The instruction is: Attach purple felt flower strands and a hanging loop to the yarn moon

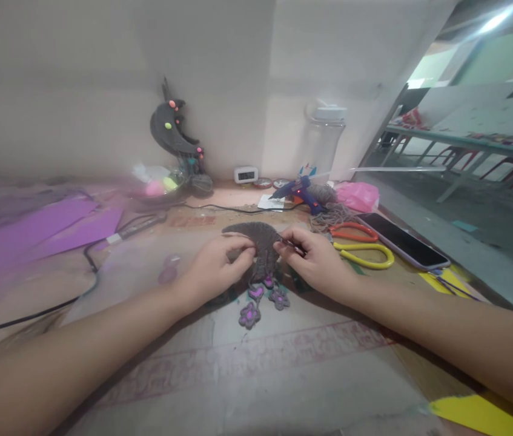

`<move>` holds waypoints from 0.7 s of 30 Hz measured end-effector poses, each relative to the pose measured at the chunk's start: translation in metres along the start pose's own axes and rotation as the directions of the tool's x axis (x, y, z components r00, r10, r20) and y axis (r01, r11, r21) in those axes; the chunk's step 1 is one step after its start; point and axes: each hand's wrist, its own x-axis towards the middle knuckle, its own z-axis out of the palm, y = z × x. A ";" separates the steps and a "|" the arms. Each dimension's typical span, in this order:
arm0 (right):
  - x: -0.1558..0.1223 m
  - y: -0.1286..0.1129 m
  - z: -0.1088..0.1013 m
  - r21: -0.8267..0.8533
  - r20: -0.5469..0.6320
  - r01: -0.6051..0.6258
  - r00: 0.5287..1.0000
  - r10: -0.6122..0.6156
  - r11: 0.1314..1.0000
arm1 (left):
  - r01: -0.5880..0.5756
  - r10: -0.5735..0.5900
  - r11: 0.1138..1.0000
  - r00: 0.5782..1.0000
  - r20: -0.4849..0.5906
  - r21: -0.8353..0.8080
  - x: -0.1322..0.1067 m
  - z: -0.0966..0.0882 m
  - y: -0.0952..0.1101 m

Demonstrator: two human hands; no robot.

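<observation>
A dark grey, yarn-textured crescent ornament [261,235] is held over the table between both hands. My left hand [222,263] is closed on its left side, thumb and fingers pinching it. At its right edge my right hand [313,257] is closed in a pinch, with a thin dark item [293,245] showing between the fingers; its kind is unclear. Below the crescent hang small grey charms with purple centres: a heart [255,293], a flower [249,315] and another flower [278,298].
Beyond the hands stand a blue glue gun [301,192], a white digital clock [246,175], a clear bottle [324,142] and another crescent ornament [169,130]. Yellow-and-orange-handled scissors [367,255] and a phone [404,241] lie right. Purple sheets [79,227] and a black cable [95,272] lie left.
</observation>
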 end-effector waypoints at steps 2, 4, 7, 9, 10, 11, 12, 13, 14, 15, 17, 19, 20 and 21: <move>0.001 0.001 0.000 0.004 -0.009 -0.001 1.000 0.001 1.000 | 0.010 -0.011 0.999 0.999 -0.033 -0.030 0.000 0.000 -0.002; 0.001 0.002 0.000 0.003 -0.021 0.003 1.000 -0.003 1.000 | 0.026 -0.029 0.998 0.998 -0.049 -0.065 0.000 0.001 -0.004; 0.002 0.003 0.000 -0.001 -0.033 0.005 0.999 -0.005 1.000 | 0.022 -0.027 0.994 0.998 -0.049 -0.108 0.001 0.002 -0.007; 0.002 0.004 0.000 -0.002 -0.039 0.005 0.999 -0.005 1.000 | 0.003 -0.010 0.993 0.998 -0.056 -0.121 0.000 0.002 -0.008; 0.002 0.004 0.000 -0.001 -0.039 0.005 0.999 -0.005 1.000 | -0.006 -0.001 0.992 0.998 -0.055 -0.124 0.000 0.002 -0.008; 0.002 0.004 0.000 0.001 -0.036 0.005 0.999 -0.005 1.000 | -0.011 0.005 0.992 0.999 -0.052 -0.124 -0.001 0.001 -0.008; 0.002 0.004 0.000 0.006 -0.031 0.003 1.000 -0.003 1.000 | -0.009 0.003 0.992 0.999 -0.046 -0.122 -0.001 0.001 -0.007; 0.002 0.003 0.000 0.011 -0.024 0.001 1.000 -0.001 1.000 | 0.002 -0.006 0.993 0.999 -0.033 -0.119 -0.001 0.001 -0.006; 0.002 0.003 0.000 0.017 -0.015 0.001 1.000 -0.001 1.000 | 0.020 -0.022 0.993 1.000 -0.019 -0.115 -0.001 0.001 -0.006; 0.002 0.002 0.001 0.023 -0.007 0.003 1.000 -0.003 1.000 | 0.038 -0.039 0.993 0.999 -0.007 -0.111 -0.002 0.000 -0.004; 0.002 0.002 0.000 0.033 0.005 0.004 1.000 -0.004 0.999 | 0.063 -0.063 0.992 0.998 0.008 -0.105 -0.001 0.000 -0.002; 0.002 0.003 0.000 0.045 0.001 0.000 1.000 0.000 0.999 | 0.069 -0.069 0.989 0.998 0.001 -0.127 -0.001 0.000 -0.001; 0.002 0.004 0.000 0.053 -0.006 -0.009 1.000 0.009 0.999 | 0.073 -0.076 0.986 0.997 -0.009 -0.150 -0.001 0.000 -0.001; 0.003 0.005 0.000 0.063 -0.015 -0.020 1.000 0.021 0.998 | 0.084 -0.089 0.981 0.996 -0.025 -0.175 0.000 0.000 -0.002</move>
